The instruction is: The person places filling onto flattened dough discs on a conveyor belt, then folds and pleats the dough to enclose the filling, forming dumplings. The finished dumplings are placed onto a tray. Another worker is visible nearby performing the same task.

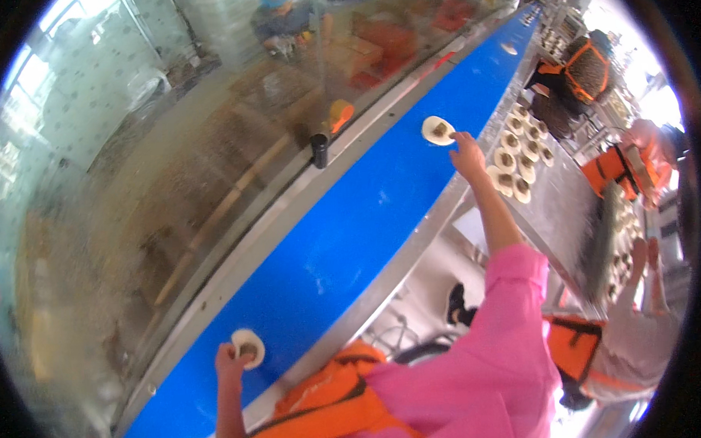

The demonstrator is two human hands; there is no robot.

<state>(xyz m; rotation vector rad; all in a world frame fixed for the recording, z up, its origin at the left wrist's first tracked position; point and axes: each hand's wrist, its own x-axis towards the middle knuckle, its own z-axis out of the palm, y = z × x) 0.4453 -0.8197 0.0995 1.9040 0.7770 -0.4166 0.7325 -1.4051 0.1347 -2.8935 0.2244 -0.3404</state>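
Note:
A long blue conveyor belt (pixel 351 236) runs diagonally before me. At its lower left, my left hand (pixel 232 361) grips the edge of a flat round dough piece (pixel 254 341) topped with dark filling. Farther up the belt, my right hand (pixel 463 151) pinches the near edge of another filled dough round (pixel 430 127), its fingertips at the rim. Both rounds are unfolded, with the filling exposed. A pale piece (pixel 508 49) lies near the belt's far end.
Right of the belt, a metal table (pixel 553 212) holds several filled dough rounds (pixel 504 159). Co-workers in orange aprons (pixel 587 69) are at the right. A glass partition with a metal ledge (pixel 258 234) borders the belt's left; a black cylinder (pixel 320 152) stands there. Another person (pixel 286 24) is behind the glass.

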